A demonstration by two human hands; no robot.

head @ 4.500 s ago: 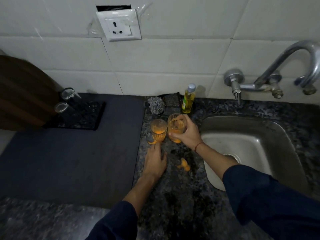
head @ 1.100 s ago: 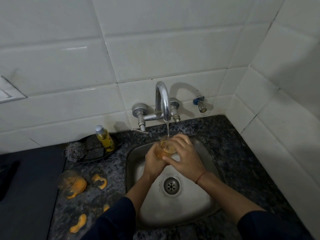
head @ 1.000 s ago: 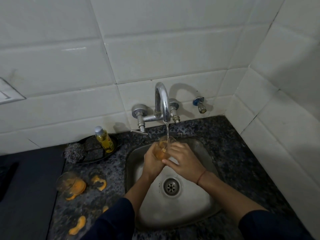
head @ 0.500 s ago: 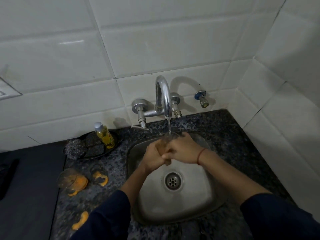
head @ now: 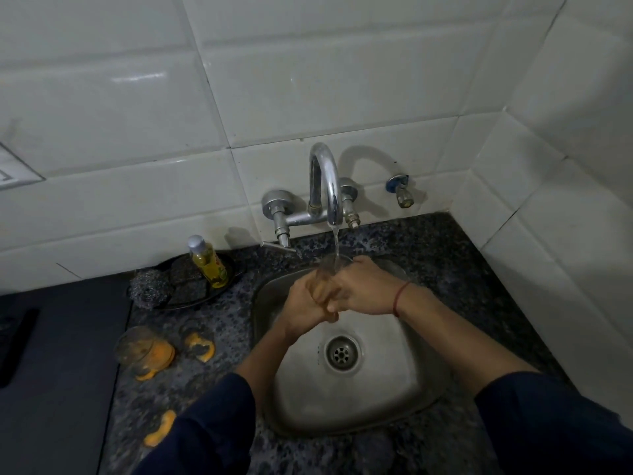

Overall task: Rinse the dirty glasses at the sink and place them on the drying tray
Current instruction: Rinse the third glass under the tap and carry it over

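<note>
Over the steel sink [head: 394, 389], both of my hands wrap one dirty glass [head: 322, 281] under the running tap [head: 325, 186]. My left hand [head: 303, 303] grips it from the left, my right hand [head: 359, 287] from the right, and water falls onto its top. Most of that glass is hidden by my fingers. A second dirty glass [head: 137, 347] with orange residue stands on the dark stone counter to the left of the sink. The drying tray [head: 13, 344] shows only as a dark edge at the far left.
A yellow soap bottle [head: 207, 262] and a steel scrubber [head: 149, 286] sit in a dark dish behind the second glass. Orange spills [head: 202, 347] dot the counter. A dark mat [head: 58, 389] covers the counter's left part. A small wall tap [head: 400, 190] juts out at right.
I carried one glass from the counter to the sink and put it under the running water. Over the last second my right hand turned over the glass and both hands closed tighter round it.
</note>
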